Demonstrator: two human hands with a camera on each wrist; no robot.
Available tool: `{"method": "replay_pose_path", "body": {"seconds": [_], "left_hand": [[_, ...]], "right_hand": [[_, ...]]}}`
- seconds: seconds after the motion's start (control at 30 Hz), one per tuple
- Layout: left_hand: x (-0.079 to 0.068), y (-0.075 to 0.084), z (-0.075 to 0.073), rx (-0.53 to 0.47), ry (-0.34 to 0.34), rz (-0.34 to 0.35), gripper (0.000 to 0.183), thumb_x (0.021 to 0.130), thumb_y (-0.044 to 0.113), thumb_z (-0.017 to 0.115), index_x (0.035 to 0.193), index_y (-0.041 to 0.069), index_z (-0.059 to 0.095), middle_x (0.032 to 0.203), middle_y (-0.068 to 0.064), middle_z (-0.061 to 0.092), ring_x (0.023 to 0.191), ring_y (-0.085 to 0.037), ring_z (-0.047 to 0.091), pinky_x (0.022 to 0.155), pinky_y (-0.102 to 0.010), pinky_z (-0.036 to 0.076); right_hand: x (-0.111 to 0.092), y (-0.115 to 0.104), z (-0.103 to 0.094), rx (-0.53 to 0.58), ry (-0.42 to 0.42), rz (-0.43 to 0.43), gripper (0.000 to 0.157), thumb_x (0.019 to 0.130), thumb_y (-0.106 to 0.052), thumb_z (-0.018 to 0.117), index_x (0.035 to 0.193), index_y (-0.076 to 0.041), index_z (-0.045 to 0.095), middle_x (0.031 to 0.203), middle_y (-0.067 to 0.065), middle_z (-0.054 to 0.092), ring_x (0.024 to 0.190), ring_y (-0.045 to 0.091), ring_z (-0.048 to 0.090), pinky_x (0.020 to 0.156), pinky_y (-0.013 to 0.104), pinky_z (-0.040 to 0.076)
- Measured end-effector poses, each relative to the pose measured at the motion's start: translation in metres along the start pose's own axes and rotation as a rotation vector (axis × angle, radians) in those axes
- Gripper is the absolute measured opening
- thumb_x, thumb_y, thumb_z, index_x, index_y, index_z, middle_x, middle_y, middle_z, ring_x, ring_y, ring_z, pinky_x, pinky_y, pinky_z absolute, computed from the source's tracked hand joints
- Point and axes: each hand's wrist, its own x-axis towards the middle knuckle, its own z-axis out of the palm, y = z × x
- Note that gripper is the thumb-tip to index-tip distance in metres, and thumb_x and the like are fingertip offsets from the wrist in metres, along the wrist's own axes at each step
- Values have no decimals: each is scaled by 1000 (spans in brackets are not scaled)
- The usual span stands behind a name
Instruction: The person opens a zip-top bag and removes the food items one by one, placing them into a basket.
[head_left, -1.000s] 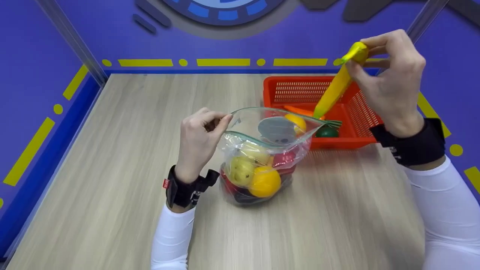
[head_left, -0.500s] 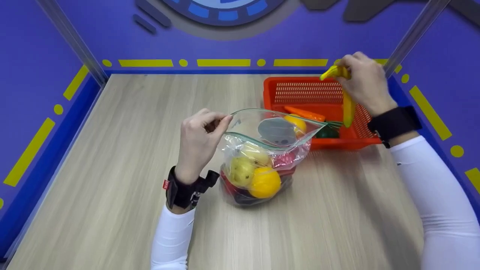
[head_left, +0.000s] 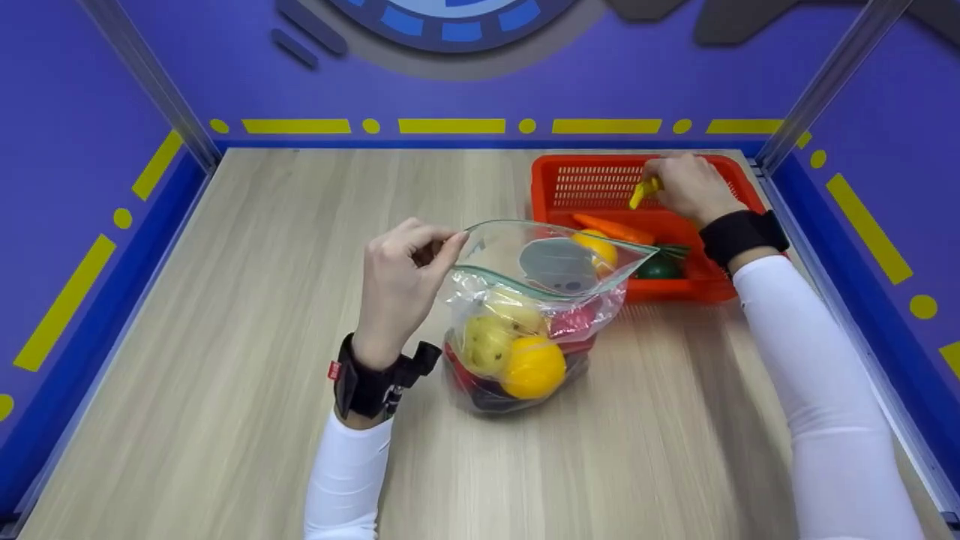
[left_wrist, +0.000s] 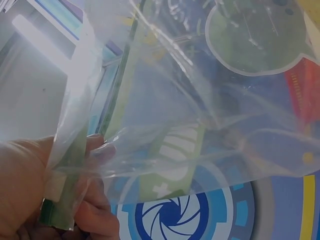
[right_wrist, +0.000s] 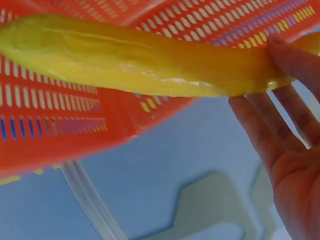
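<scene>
With finger and thumb, my left hand (head_left: 405, 277) pinches the left corner of the rim of a clear zip bag (head_left: 517, 300); the left wrist view shows the bag's green zip edge (left_wrist: 70, 195) in those fingers. The bag stands upright with its mouth spread. Inside are pale yellow-green fruits (head_left: 487, 345), an orange (head_left: 534, 367) and red and dark items low down. At the back right, my right hand (head_left: 694, 187) grips a yellow banana (right_wrist: 150, 62) near one end, low inside the red basket (head_left: 585, 165). My hand hides most of the banana in the head view.
A carrot (head_left: 619, 229) and a dark green item (head_left: 660, 268) lie in the basket. Another orange (head_left: 596, 251) shows through the bag's mouth. The basket stands just behind the bag's right side. Blue walls (head_left: 450, 90) border the wooden table (head_left: 225, 337).
My right hand has moved down and left with the banana, from above the basket's right side into it. The left hand and the bag have kept their place.
</scene>
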Motion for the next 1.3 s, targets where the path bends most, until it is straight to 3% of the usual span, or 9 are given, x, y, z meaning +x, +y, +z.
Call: {"method": "replay_pose_path", "body": {"seconds": [0.47, 0.9, 1.13, 1.3], "left_hand": [[-1, 1, 0, 2, -3, -4, 12, 96, 13, 79, 90, 3, 82, 73, -10, 65, 65, -11, 52, 61, -17, 41], [-1, 2, 1, 2, -3, 1, 13, 95, 13, 79, 89, 2, 82, 73, -11, 64, 64, -11, 51, 61, -17, 40], [-1, 2, 1, 7, -7, 2, 13, 95, 13, 79, 89, 2, 82, 73, -11, 65, 64, -12, 53, 61, -17, 41], [-1, 2, 1, -5, -9, -2, 11, 95, 12, 79, 91, 2, 82, 74, -11, 67, 64, -12, 54, 61, -17, 42]], "right_hand": [[8, 5, 22, -1, -224, 27, 24, 96, 5, 65, 117, 1, 75, 117, 25, 74, 111, 42, 66, 104, 59, 55], [3, 5, 32, 22, -228, 1, 26, 98, 0, 63, 121, 1, 75, 116, 24, 75, 105, 40, 68, 102, 59, 56], [0, -5, 15, 51, -211, 19, 35, 98, -2, 69, 132, 3, 70, 131, 27, 71, 122, 45, 63, 110, 61, 50], [-10, -28, -17, 116, -121, -61, 36, 99, -4, 71, 135, 0, 69, 133, 25, 70, 121, 44, 64, 106, 60, 54]]}}
